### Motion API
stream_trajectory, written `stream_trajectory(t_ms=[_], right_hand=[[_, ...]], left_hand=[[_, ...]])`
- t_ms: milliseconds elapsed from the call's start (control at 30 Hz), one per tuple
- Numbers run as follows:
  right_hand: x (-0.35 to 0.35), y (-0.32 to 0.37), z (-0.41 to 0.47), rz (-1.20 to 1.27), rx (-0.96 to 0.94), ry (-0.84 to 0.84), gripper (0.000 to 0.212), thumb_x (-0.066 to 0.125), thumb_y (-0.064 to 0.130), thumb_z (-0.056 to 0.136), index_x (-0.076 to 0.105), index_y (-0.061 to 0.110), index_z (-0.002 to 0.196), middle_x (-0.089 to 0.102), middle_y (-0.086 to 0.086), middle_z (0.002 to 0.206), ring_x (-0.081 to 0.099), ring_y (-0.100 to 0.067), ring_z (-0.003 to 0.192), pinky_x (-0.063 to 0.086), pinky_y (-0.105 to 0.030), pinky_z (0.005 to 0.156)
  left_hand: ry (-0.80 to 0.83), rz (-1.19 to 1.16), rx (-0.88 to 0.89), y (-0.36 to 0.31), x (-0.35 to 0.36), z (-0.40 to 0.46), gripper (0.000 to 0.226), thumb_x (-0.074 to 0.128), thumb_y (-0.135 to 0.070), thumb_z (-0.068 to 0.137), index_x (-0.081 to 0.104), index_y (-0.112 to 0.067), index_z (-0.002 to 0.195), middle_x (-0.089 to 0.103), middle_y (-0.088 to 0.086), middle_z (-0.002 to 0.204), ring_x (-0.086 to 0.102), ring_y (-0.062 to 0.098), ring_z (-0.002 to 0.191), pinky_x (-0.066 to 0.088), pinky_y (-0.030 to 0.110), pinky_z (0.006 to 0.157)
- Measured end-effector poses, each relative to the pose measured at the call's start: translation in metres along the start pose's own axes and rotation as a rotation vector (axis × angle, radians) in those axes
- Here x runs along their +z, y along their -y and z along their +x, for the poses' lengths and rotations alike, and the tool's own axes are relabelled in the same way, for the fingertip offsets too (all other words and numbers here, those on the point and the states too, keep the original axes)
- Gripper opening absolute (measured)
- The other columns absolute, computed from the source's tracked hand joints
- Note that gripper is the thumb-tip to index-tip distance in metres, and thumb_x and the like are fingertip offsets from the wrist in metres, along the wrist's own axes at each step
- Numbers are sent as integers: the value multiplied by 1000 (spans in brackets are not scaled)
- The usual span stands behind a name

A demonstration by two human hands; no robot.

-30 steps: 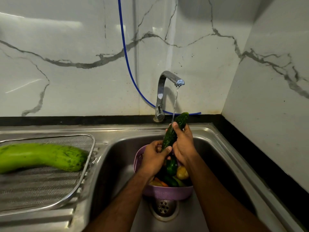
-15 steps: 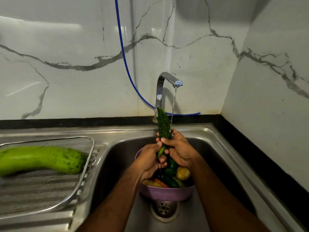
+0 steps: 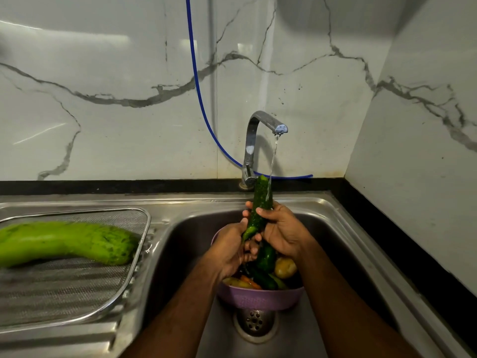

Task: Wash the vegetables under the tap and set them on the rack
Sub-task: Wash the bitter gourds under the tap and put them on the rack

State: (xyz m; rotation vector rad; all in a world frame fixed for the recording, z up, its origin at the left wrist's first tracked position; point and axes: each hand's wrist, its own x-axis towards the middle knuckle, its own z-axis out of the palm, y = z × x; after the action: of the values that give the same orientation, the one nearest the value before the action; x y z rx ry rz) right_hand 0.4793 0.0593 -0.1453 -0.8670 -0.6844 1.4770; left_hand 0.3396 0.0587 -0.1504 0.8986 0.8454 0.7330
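Note:
A dark green cucumber [image 3: 261, 200] stands almost upright over the sink, its top under the thin stream from the tap [image 3: 260, 125]. My right hand [image 3: 281, 228] grips its middle, thumb across the front. My left hand [image 3: 229, 250] holds its lower end. Below both hands a purple colander [image 3: 258, 298] holds more vegetables: cucumbers, a potato [image 3: 285, 267], a carrot [image 3: 250, 281]. A long light green gourd [image 3: 64, 241] lies on the mesh rack [image 3: 77, 293] at the left.
The steel sink basin [image 3: 185, 244] has its drain [image 3: 254, 322] just in front of the colander. A blue hose [image 3: 198, 94] runs down the marble wall behind the tap. A black counter strip borders the sink at back and right.
The cucumber swung from leaning right to nearly upright, then shifted a little right so the stream runs down its top. Both hands kept hold of it.

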Motion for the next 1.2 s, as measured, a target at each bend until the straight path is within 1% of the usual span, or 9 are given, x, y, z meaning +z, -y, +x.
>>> stream_trajectory(t_ms=[167,400,500,633,733,900,1000,1067,1200], right_hand=[[9,-3,2,-18,-22,-69,43,68,11,93,53,4,132,67,-17,97,62,-26,64,50,-33,48],[11,-2,9,108,-71,-146,69,75,-2,81,44,12,140,69,-19,110,75,-28,87,62,-48,81],[10,3,6,71,-18,-123,48,75,28,86,57,-1,121,68,-15,94,69,-25,78,60,-39,71],[8,3,4,239,-27,-182,56,60,56,96,63,0,101,67,-12,75,65,-25,75,52,-46,100],[5,3,8,279,-45,-153,64,60,63,93,63,0,106,67,-15,86,66,-27,85,49,-49,106],[7,-2,7,164,-27,-100,46,68,32,94,60,-3,123,70,-18,100,69,-28,87,59,-38,70],[8,-5,6,50,-59,-97,63,72,9,85,47,-2,141,68,-23,110,70,-28,77,49,-30,46],[8,-6,6,28,-86,-127,62,72,4,87,45,-1,143,67,-23,109,71,-28,77,53,-33,49],[14,-6,10,81,-144,-205,50,72,14,93,51,5,138,67,-15,97,70,-26,86,58,-48,83]], left_hand=[[-81,108,149,3,-1,3,40,37,-35,107,66,-9,109,66,3,72,53,12,52,39,26,51],[-150,289,384,10,4,2,14,62,-17,97,71,-5,100,68,1,70,56,7,53,43,16,46],[-57,264,342,8,0,3,20,58,-24,100,68,-10,90,64,2,72,51,8,54,40,19,48],[24,156,183,5,0,1,29,50,-35,102,66,-14,91,61,2,71,48,10,55,34,26,54],[48,120,72,3,-2,-1,40,39,-43,105,64,-14,93,58,-1,67,48,10,55,35,27,57],[37,88,7,1,-2,-1,57,23,-52,106,62,-16,82,51,-2,63,44,11,54,39,30,61],[46,80,-20,2,-3,1,59,20,-54,106,60,-16,83,47,-2,62,40,12,53,39,29,60],[60,76,-31,3,-3,3,60,22,-56,105,60,-16,83,47,-1,61,42,12,52,39,28,58],[57,120,85,10,-2,6,42,41,-54,102,60,-17,96,56,0,67,51,12,56,43,26,53]])
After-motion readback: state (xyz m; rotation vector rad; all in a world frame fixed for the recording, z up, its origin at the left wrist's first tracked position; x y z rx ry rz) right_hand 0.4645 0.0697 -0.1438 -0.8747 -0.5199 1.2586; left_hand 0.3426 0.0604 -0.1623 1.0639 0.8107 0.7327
